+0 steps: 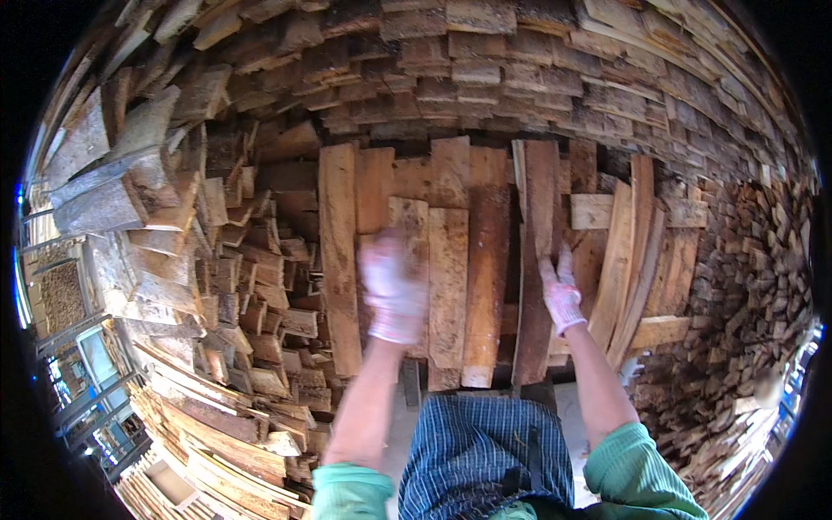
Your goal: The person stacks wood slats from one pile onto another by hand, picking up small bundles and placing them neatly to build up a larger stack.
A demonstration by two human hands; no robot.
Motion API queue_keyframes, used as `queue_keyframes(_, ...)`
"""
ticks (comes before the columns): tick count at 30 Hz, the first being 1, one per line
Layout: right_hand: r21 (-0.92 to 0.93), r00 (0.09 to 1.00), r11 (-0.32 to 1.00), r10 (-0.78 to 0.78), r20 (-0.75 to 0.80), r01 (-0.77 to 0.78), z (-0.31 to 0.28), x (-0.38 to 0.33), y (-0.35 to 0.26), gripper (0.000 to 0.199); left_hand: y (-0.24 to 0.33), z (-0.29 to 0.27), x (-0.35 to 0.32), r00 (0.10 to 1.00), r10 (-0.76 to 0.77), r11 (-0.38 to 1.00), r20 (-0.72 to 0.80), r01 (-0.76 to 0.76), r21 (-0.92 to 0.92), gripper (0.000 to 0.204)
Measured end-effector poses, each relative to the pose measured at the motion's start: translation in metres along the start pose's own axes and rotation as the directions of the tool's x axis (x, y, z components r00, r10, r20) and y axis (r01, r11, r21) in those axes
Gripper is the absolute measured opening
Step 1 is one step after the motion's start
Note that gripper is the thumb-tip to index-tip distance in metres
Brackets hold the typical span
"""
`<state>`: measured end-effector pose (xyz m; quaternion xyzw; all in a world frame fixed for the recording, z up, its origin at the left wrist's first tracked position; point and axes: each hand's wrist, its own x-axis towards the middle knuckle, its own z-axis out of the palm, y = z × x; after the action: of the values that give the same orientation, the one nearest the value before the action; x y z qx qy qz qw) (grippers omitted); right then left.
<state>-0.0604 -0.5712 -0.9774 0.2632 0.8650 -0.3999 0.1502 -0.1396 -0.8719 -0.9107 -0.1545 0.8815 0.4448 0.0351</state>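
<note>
My left hand (394, 290), in a pale work glove, is smeared by motion above the light wooden planks at the left of the layer before me. Its fingers cannot be made out. My right hand (562, 290), gloved too, has its fingers stretched and spread. It lies at the right edge of a long dark brown plank (539, 208), apparently touching it. Between the hands run a pale plank (448, 277) and a reddish-brown plank (488, 269), side by side. A light plank (338, 260) bounds the layer on the left.
Stacked board ends form a wall (477, 74) at the far side. Uneven piles of short boards (260, 286) rise on the left, and another stack (745, 269) stands on the right. Several slanted planks (614, 260) lie right of my right hand, near a short crosswise board (592, 211).
</note>
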Motion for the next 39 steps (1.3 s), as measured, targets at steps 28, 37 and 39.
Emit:
queue_keyframes(28,0.266,0.990,0.959,0.118,-0.080,-0.093,0.039,-0.012,-0.046,0.073,-0.229,-0.050,0.236,0.762,-0.011,-0.874,0.647,-0.322,0.364,0.068)
queue_keyframes(37,-0.549,0.928,0.820,0.064,0.367,0.161,-0.100,0.015,-0.066,0.061,-0.063,-0.029,0.157,0.970,0.149,0.619,0.191,-0.242,0.747,0.067)
queue_keyframes(39,-0.663,0.981,0.746,-0.172,-0.089,0.070,-0.148,0.010,0.005,0.067,-0.004,-0.011,0.088,0.870,0.384,0.775,0.308,-0.485,0.405,0.068)
